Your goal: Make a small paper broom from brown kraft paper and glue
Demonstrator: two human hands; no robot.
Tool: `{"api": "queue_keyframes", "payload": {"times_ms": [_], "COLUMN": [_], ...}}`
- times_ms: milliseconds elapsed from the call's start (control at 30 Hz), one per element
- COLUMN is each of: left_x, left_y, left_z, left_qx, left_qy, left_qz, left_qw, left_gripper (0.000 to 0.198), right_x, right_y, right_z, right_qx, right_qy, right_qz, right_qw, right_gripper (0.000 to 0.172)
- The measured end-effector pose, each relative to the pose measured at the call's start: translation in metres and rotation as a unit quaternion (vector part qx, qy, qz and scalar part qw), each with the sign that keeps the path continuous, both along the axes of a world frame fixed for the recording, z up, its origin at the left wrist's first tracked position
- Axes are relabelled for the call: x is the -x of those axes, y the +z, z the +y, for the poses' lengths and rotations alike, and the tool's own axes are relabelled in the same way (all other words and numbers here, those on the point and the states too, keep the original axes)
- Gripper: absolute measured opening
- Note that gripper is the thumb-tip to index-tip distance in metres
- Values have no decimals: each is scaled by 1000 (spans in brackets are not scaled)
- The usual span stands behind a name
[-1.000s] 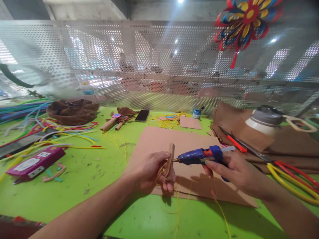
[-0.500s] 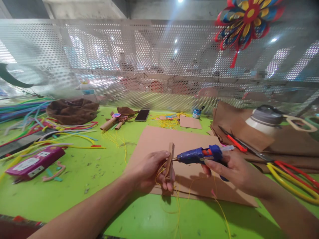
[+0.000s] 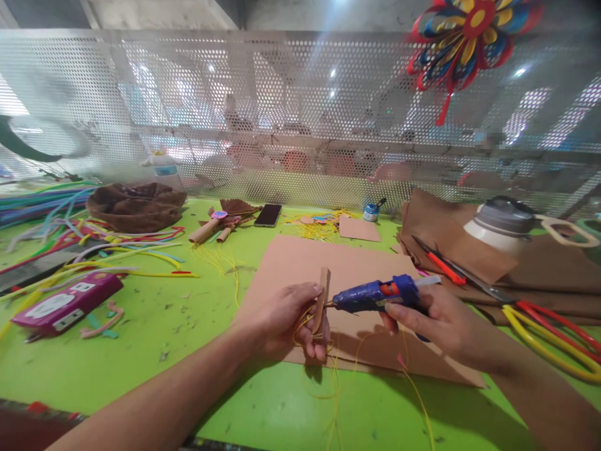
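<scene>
Between the thumb and fingers of my left hand (image 3: 286, 319) is a narrow folded brown strip (image 3: 322, 300), held upright and looking like paper or card. Yellow string (image 3: 334, 388) loops around those fingers and trails down onto the table. My right hand (image 3: 436, 319) grips a blue hot glue gun (image 3: 375, 294) with a clear glue stick poking out of its back. Its nozzle points left and meets or nearly meets the strip's edge; contact cannot be made out. Under both hands lies a sheet of brown cardboard (image 3: 282, 263).
Scissors with red and yellow handles (image 3: 544, 338), more red-handled scissors (image 3: 446, 266) and brown sheets (image 3: 539, 275) lie right. A purple power strip (image 3: 70, 300), pipe cleaners (image 3: 117, 257) and a brown fabric bowl (image 3: 136, 210) sit left. A phone (image 3: 268, 215) and blue jar (image 3: 370, 213) stand behind.
Both hands, the strip and the glue gun stay almost in place. The whole view has shifted very slightly.
</scene>
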State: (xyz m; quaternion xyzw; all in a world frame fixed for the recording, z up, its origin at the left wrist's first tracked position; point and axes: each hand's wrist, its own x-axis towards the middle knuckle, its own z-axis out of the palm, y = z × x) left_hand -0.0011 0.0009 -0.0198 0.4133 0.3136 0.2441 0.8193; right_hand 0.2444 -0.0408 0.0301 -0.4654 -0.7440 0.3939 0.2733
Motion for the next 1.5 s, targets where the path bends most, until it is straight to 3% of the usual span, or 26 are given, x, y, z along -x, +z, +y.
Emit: {"api": "queue_keyframes", "payload": {"times_ms": [500,867,1200,1500], "left_x": [-2,-2,0,2], "left_y": [1,0,-1,-6], "left_z": [0,-1,1,3], "left_qx": [6,-20,3,-7], "left_qy": [21,6,2,-24], "left_qz": [15,6,6,3], "left_qw": [1000,1000,1000,1000], "left_gripper": [24,27,23,29], "right_x": [-2,2,-2,0], "right_y": [1,4,2,4], "right_z": [-8,-4,-8,-3], "right_qx": [49,5,38,8], "right_qy": [28,11,14,19], "right_qz": [-8,2,-5,-7], "right_qw": [998,1000,999,1000], "right_gripper": [37,38,38,39]}}
